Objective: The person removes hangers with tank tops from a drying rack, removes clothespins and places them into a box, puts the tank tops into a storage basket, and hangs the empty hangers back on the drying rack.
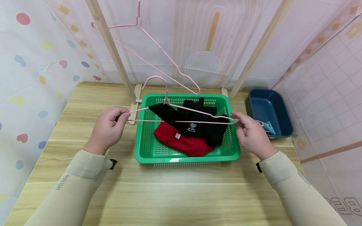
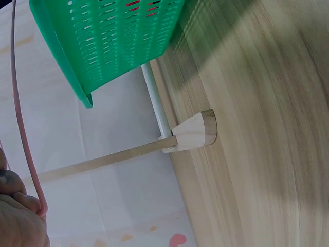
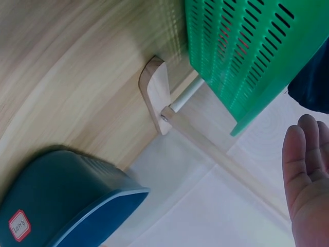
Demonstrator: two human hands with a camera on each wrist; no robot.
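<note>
A pink clothes hanger (image 1: 198,121) is held level above a green basket (image 1: 188,160). My left hand (image 1: 108,128) pinches the hanger's left end between thumb and fingers; the left wrist view shows part of that hand (image 2: 20,211) at the pink wire. By the hanger's right end is my right hand (image 1: 251,133), whose fingers (image 3: 295,154) look straight in the right wrist view. A black garment (image 1: 209,130) with a white print is draped on the hanger below its hook, the rest lying in the basket. Beneath it lies a red garment (image 1: 183,141) with a small pale label.
Another pink hanger (image 1: 161,48) hangs above the basket's back. Wooden posts (image 1: 111,47) of a rack rise behind the basket, on feet on the wood-grain table (image 1: 175,194). At the right stands a dark blue bin (image 1: 271,106) holding light blue clothespins (image 1: 267,127).
</note>
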